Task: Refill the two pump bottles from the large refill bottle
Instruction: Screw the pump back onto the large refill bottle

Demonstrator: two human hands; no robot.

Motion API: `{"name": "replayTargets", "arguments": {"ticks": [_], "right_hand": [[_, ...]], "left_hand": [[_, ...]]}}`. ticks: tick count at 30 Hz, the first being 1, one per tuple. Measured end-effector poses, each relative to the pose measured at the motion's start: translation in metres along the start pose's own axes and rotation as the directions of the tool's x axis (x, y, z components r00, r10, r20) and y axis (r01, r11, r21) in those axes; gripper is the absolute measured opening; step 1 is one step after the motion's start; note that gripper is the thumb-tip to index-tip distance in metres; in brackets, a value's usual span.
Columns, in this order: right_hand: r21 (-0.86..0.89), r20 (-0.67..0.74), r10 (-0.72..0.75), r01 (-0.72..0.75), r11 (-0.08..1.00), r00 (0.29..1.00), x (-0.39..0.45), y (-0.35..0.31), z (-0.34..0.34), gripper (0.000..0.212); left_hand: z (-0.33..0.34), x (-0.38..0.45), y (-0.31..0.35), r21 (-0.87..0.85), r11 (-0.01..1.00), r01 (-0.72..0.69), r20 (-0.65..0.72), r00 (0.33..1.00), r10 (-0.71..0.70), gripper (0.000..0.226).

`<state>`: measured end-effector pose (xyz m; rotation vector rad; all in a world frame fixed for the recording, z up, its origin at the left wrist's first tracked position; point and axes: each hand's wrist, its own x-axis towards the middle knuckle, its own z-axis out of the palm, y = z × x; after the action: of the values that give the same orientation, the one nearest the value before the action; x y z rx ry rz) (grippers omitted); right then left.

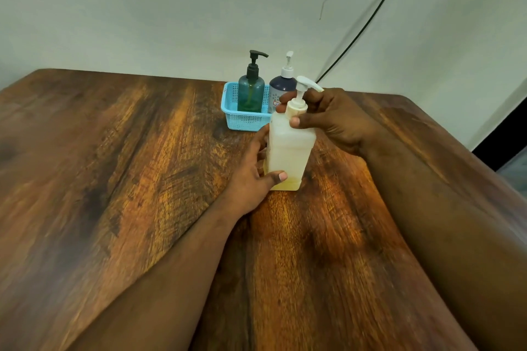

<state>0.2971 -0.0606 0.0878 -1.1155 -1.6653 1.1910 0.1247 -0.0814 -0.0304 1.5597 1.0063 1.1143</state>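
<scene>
I take the step in hand to be unscrewing the pump cap from the large refill bottle (289, 151), which stands upright on the desk (114, 165) just in front of the blue basket (242, 120). To do it well I would keep the base planted flat, brace low, and turn only the collar, lifting the pump straight up afterwards so its dip tube does not drip across the wood. My left hand (253, 174) wraps the lower left side of the bottle, thumb laid across the front near the bottom, fingers curled behind where I cannot see them; it is a firm steadying hold. In the basket behind stand the two bottles to be filled: the teal pump bottle (251, 94) on the left, showing only a little yellowish liquid, and the dark pump bottle (281, 88) beside it, partly hidden. My right hand (330, 120) is narrowed around the white pump collar (296, 110), thumb and fingertips pinching it, nozzle pointing right.
</scene>
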Motion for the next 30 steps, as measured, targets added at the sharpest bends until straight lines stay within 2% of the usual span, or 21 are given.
{"name": "replayTargets", "arguments": {"ticks": [5,7,11,14,16,18,20,22,24,26,28,30], "right_hand": [[-0.035,-0.237,-0.131,0.127,0.991,0.963,-0.008,0.013,0.022,0.031],[-0.026,-0.324,-0.164,0.164,0.986,0.932,-0.011,0.017,0.031,0.029],[-0.120,-0.443,-0.211,0.176,0.977,0.871,-0.015,0.019,0.049,0.032],[-0.038,-0.386,-0.155,0.152,0.988,0.909,-0.023,0.027,0.043,0.048],[-0.033,-0.290,-0.072,0.065,0.997,0.954,-0.032,0.042,0.034,0.070],[0.059,-0.175,0.022,-0.012,0.998,0.984,-0.044,0.063,0.031,0.089],[0.154,-0.156,0.067,-0.043,0.987,0.985,-0.051,0.080,0.030,0.087],[0.177,-0.232,0.081,-0.040,0.983,0.969,-0.053,0.086,0.030,0.081],[0.164,-0.322,0.078,-0.026,0.986,0.944,-0.054,0.089,0.027,0.079],[0.140,-0.419,0.065,-0.006,0.990,0.906,-0.057,0.094,0.019,0.080],[0.115,-0.513,0.059,0.000,0.993,0.856,-0.061,0.097,0.008,0.082],[0.091,-0.591,0.077,-0.029,0.995,0.803,-0.063,0.096,-0.009,0.082]], "left_hand": [[-0.001,0.002,0.002,-0.016,1.000,-0.007,-0.015,1.000,0.007,0.094],[0.002,0.000,0.004,-0.008,1.000,-0.017,-0.021,1.000,0.017,0.087],[0.006,-0.006,0.001,0.034,0.996,-0.084,-0.058,0.995,0.086,0.067],[0.007,-0.011,-0.001,0.058,0.994,-0.088,-0.064,0.994,0.092,0.068],[0.007,-0.013,-0.001,0.066,0.992,-0.104,-0.070,0.992,0.108,0.068],[0.006,-0.012,-0.001,0.095,0.990,-0.103,-0.066,0.992,0.110,0.067],[0.005,-0.011,0.001,0.145,0.987,-0.072,-0.045,0.996,0.079,0.063],[0.005,-0.008,0.005,0.212,0.977,-0.033,0.008,0.999,0.032,0.060],[0.006,-0.007,0.007,0.351,0.936,-0.022,0.056,0.998,0.002,0.062],[0.012,-0.006,0.010,0.494,0.867,-0.062,0.071,0.997,0.030,0.069],[0.023,-0.003,0.015,0.564,0.818,-0.109,0.077,0.994,0.080,0.077],[0.039,0.007,0.022,0.625,0.775,-0.096,0.086,0.995,0.054,0.076]]}}
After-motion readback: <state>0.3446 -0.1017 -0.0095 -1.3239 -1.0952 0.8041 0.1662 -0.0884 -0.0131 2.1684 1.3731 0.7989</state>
